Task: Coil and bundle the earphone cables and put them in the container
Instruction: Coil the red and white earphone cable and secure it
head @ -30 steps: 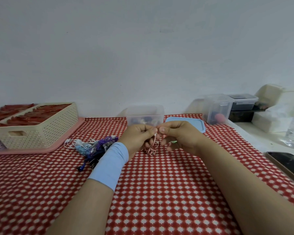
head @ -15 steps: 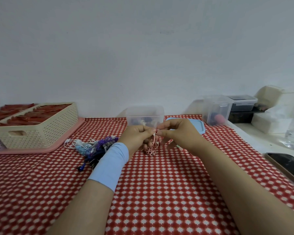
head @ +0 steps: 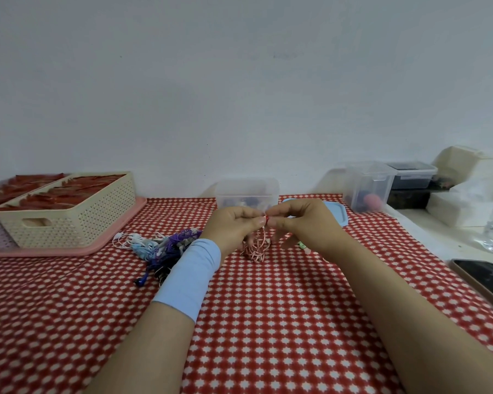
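My left hand (head: pixel 234 226) and my right hand (head: pixel 305 226) meet above the red checked tablecloth (head: pixel 268 322), both pinching the top of a thin pink earphone cable (head: pixel 256 250). Its loose loops hang down from my fingers and rest on the cloth below. Just behind my hands stands a clear plastic container (head: pixel 246 191) with several dark bundles inside. Its blue lid (head: pixel 336 214) lies to the right, partly hidden by my right hand. A tangled pile of white, blue and purple earphones (head: pixel 160 247) lies left of my left wrist.
A cream perforated basket (head: pixel 66 214) on a pink tray (head: pixel 120 237) fills the far left. Clear boxes (head: pixel 367 186) and white boxes stand at the back right. A dark phone (head: pixel 484 277) lies at the right edge. A small green item (head: pixel 302 245) peeks under my right hand.
My right hand's fingers have curled in closer to the left thumb at the cable's top. The hanging loops have shifted slightly. Both arms stay in place.
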A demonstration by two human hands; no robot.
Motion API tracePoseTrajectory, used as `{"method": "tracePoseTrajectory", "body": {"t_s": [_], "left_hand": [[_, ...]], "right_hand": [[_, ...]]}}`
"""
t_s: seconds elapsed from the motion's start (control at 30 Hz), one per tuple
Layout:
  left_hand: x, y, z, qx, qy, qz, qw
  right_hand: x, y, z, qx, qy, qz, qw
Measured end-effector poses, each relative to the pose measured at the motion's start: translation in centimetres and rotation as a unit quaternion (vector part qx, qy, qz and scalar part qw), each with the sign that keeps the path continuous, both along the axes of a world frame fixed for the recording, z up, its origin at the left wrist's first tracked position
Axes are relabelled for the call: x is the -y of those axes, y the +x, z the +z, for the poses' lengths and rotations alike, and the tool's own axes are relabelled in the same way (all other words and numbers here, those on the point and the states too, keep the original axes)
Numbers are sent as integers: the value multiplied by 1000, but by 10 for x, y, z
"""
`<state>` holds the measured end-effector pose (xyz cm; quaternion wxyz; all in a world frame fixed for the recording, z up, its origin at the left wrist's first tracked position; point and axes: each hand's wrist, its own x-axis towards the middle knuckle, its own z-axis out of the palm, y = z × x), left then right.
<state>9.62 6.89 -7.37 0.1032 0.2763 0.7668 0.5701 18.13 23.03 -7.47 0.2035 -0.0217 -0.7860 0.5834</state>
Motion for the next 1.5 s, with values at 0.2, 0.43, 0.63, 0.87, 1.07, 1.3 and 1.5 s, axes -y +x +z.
{"method": "tracePoseTrajectory", "body": {"t_s": [0.2, 0.43, 0.63, 0.87, 1.07, 1.3, 1.5], "left_hand": [[0, 2, 0, -67, 12, 2, 998], [-1, 2, -1, -110, -14, 0, 994], [-1, 1, -2, -124, -22, 12, 992], [-3, 0, -2, -92, -30, 7, 995], [-3, -2, -4, -73, -28, 4, 997], [0, -2, -3, -27, 10, -16, 999], [5, -3, -2, 31, 42, -66, 996]], "right_hand": [[0, 0, -1, 0, -71, 1, 998], [0, -1, -1, 35, -72, -5, 997], [-2, 0, -1, 35, -58, 10, 998], [-1, -1, -3, 19, -3, -24, 1000], [-2, -1, -2, 21, 19, -30, 999], [-2, 3, 2, 48, -59, 28, 997], [-8, 5, 3, 113, -146, 114, 976]]}}
